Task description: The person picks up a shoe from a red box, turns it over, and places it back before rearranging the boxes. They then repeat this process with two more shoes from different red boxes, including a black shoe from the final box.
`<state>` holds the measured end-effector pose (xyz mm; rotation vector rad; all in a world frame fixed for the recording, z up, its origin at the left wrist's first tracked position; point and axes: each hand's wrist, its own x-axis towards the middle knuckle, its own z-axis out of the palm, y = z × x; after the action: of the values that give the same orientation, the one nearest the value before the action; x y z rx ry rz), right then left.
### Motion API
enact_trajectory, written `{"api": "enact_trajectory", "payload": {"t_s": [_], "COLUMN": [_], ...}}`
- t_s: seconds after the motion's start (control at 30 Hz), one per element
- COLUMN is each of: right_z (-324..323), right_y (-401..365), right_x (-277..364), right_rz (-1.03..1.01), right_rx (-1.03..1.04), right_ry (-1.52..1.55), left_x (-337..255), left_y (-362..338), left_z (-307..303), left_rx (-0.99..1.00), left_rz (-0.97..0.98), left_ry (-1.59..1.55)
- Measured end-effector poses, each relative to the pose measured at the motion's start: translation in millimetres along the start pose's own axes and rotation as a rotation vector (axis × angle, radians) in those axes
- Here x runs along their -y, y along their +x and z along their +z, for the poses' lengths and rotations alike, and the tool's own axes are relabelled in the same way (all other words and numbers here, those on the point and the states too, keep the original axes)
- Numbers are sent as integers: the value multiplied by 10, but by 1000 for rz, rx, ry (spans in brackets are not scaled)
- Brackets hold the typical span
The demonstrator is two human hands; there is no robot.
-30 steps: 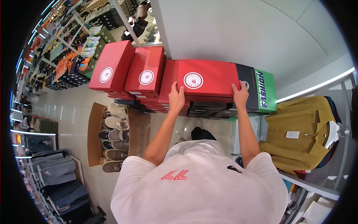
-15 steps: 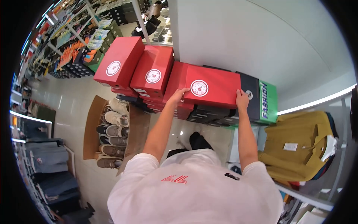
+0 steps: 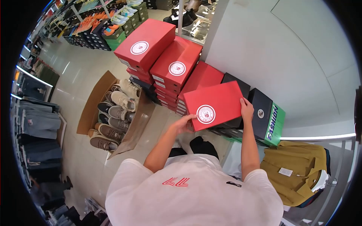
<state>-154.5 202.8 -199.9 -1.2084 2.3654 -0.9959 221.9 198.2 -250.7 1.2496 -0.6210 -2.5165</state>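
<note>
A red shoebox (image 3: 217, 103) with a round white logo is held between my two hands, tilted, in front of the stacks. My left hand (image 3: 185, 123) grips its near left corner, the thumb on the lid. At the right end, my right hand (image 3: 247, 108) closes on the edge. Behind it, another red box (image 3: 203, 79) tops a stack, with a black box (image 3: 237, 84) to its right. Two more stacks of red boxes (image 3: 145, 43) rise at the back left. A black box (image 3: 260, 111) and a green FASHION box (image 3: 277, 126) stand at the right.
An open carton (image 3: 92, 105) of shoes (image 3: 120, 100) stands on the floor at the left. Mustard shirts (image 3: 294, 162) hang at the right beside a white wall (image 3: 279, 64). Clothes racks (image 3: 41, 128) line the far left; shoe displays (image 3: 102, 30) are at the back.
The red box in my hands has come off the stack towards me and tilted, its left end lower. The view has turned, and the black box behind it now shows more.
</note>
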Motion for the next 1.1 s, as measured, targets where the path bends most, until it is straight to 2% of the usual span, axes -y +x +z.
{"api": "enact_trajectory", "payload": {"t_s": [0.07, 0.17, 0.2, 0.23, 0.3, 0.33, 0.47, 0.53, 0.63, 0.8, 0.97, 1.03, 1.1], "right_z": [190, 473, 619, 765, 1020, 1094, 1140, 1182, 1252, 1283, 1285, 1269, 1302], "right_y": [87, 211, 241, 251, 206, 95, -337, -456, -502, -476, -361, -356, -352], "right_x": [236, 640, 722, 768, 840, 884, 1004, 956, 877, 814, 805, 788, 779], "right_rz": [-138, -189, -327, -465, -513, -531, -443, -289, -294, -361, -391, -374, -394], "right_rx": [33, 120, 81, 40, 99, 82, 164, 207, 129, 119, 96, 118, 88], "right_ry": [12, 101, 21, -58, -3, -113, -163, -28, 32, 39, 68, 85, 108], "left_x": [225, 288, 304, 277, 106, 89, -45, -87, -207, -372, -521, -620, -649], "left_y": [-118, -209, -228, -211, -111, 54, 529, 690, 703, 595, 663, 604, 526], "left_z": [-29, 94, 179, 232, 330, 335, 415, 393, 369, 315, 370, 319, 281], "left_rx": [-51, -134, -169, -174, -133, -109, -123, -146, -134, -145, -250, -94, -172], "left_rz": [50, 184, 265, 267, 326, 337, 341, 336, 345, 185, 141, 34, -21], "left_ry": [-69, -201, -269, -268, -327, -349, -286, -229, -224, -64, -52, 51, 132]}}
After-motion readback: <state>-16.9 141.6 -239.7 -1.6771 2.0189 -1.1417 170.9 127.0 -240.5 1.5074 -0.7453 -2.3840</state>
